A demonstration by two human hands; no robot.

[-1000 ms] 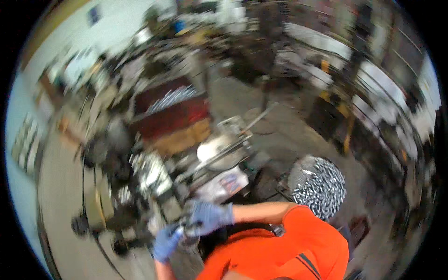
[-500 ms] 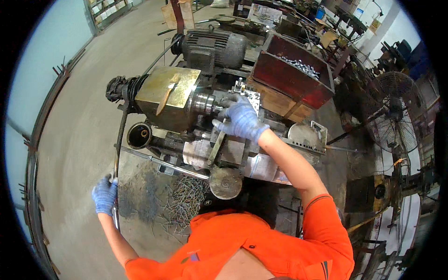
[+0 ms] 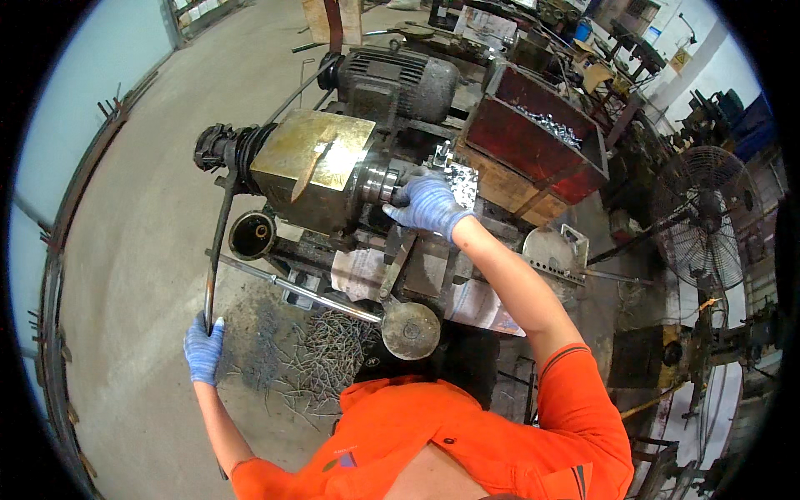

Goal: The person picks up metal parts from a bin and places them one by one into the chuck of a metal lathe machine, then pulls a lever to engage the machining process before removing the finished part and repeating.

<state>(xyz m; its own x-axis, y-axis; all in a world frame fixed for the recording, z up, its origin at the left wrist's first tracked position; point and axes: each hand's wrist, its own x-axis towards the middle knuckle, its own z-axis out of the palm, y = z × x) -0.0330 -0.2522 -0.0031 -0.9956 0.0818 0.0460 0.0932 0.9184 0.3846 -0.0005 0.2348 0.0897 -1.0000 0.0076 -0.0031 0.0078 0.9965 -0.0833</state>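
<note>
My left hand (image 3: 202, 352), in a blue knit glove, is wrapped round a long metal lever (image 3: 219, 250) at the left of a machine. The lever runs up to the pulley end of the brass-topped headstock (image 3: 292, 137). My right hand (image 3: 429, 204), also gloved, is at the front of the round steel chuck (image 3: 379, 182), thumb and fingers bent together. Whatever lies between those fingers is hidden. Just behind the right hand is a shiny metal block (image 3: 462, 182). On the headstock lies a wooden-handled tool (image 3: 307, 177).
A dark red bin (image 3: 529, 142) of small metal parts stands on a wooden box beyond the machine, beside a motor (image 3: 400, 79). Thin metal scraps (image 3: 329, 350) litter the floor below. A round plate (image 3: 410, 331) juts toward me. A large fan (image 3: 704, 217) stands at right.
My left hand has come right and closed round the lever. My right fingers have drawn closer together at the chuck. The whole view has shifted slightly.
</note>
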